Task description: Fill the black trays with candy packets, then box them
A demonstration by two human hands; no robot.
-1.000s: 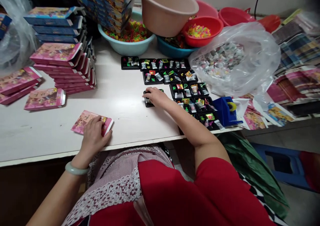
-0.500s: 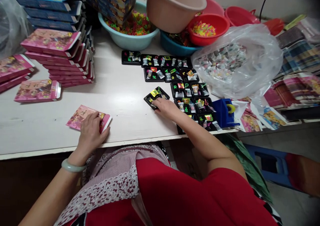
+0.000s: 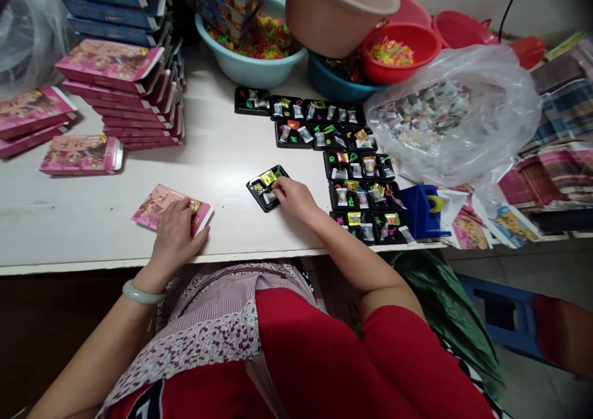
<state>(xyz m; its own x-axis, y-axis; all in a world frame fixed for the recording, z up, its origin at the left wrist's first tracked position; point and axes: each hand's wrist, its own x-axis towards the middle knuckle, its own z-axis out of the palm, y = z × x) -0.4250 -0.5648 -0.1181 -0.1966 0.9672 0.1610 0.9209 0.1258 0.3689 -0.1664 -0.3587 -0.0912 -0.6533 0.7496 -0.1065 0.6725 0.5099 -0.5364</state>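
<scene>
A flat pink printed box (image 3: 151,207) lies on the white table under my left hand (image 3: 175,230). My fingers curl over its top, with the thumb at its right end. A small black compartment tray (image 3: 259,195) sits tilted on the tabletop, holding a yellow-green packet, a green piece and pale wrapped bits. At its right edge my right hand (image 3: 294,198) pinches it, hiding that corner. More filled black trays (image 3: 351,194) stand in rows to the right of this hand.
Stacked pink boxes (image 3: 111,67) stand at the left. Behind the trays are a light blue basin (image 3: 252,67) of colourful pieces and a red bowl (image 3: 401,67). A clear bag (image 3: 500,110) of wrapped bits and a blue tape dispenser (image 3: 419,212) are at the right.
My right hand has drawn the black tray left and slightly nearer, away from the rows. The left hand stays on the pink box. The whole view has shifted a little.
</scene>
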